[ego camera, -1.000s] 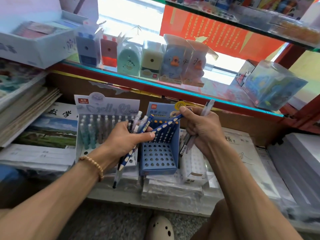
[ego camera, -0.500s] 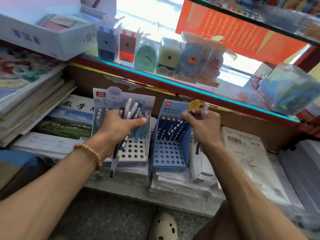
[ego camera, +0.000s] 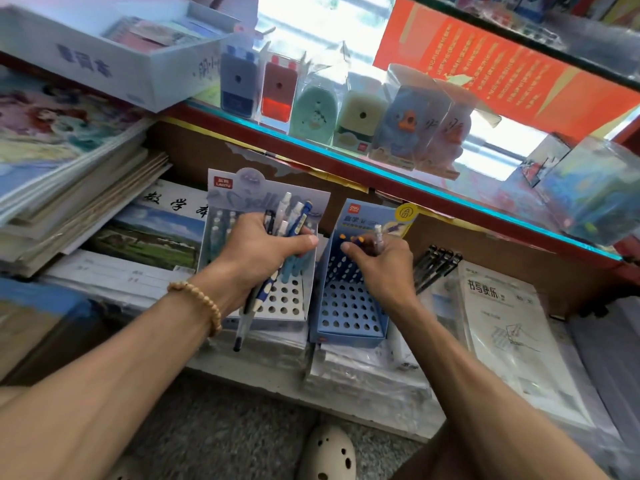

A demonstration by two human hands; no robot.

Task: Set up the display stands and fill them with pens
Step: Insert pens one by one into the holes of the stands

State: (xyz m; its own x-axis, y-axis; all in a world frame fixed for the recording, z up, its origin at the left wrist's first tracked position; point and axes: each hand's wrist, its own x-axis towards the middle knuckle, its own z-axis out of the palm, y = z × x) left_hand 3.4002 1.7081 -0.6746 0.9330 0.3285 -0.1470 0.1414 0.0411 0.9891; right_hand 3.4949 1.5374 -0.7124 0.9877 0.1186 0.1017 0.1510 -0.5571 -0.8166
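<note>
Standing side by side on the low shelf, our white stand (ego camera: 277,301) and blue stand (ego camera: 346,317) wait; our left hand (ego camera: 258,258) grips a bunch of pens (ego camera: 289,220), our right hand (ego camera: 382,268) pinches one clear pen (ego camera: 378,237) over the blue stand

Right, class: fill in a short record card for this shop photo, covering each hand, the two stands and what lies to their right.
Left hand: grips a bunch of pens
Right hand: holds a clear pen over the blue stand
White stand: left of the blue one, front holes empty
Black pens: lie right of the blue stand
</note>
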